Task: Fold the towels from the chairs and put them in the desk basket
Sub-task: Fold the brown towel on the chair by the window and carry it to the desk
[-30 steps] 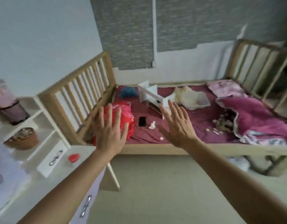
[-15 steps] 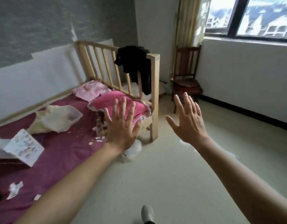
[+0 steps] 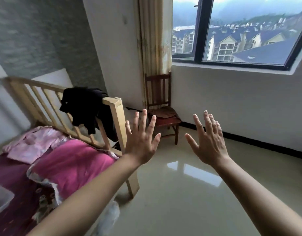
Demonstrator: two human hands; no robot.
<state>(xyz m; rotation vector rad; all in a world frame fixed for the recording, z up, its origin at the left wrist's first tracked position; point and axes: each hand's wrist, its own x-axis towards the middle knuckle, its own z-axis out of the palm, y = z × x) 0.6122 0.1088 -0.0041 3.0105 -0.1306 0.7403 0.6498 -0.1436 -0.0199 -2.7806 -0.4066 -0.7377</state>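
A dark wooden chair [image 3: 157, 92] stands in the far corner under the curtain. A brownish towel [image 3: 165, 113] lies on its seat. My left hand [image 3: 141, 141] is raised in mid-air with fingers spread, its fingertips overlapping the chair's seat in the view. To the right my right hand [image 3: 208, 142] is also held up, fingers apart, in front of the wall's black skirting. Both hands hold nothing and are well short of the chair. No basket or desk is in view.
A wooden bed [image 3: 116, 116] fills the left, with a black garment [image 3: 85, 106] over its footboard, a pink blanket [image 3: 73, 166] and pink clothing [image 3: 34, 143]. Shiny floor [image 3: 180, 193] stretches to the chair. A window [image 3: 240, 29] sits above the right wall.
The view has swung right, from the desk and bed head to the bed foot and the corner chair. The chair is now nearer. Both hands stay raised and spread.
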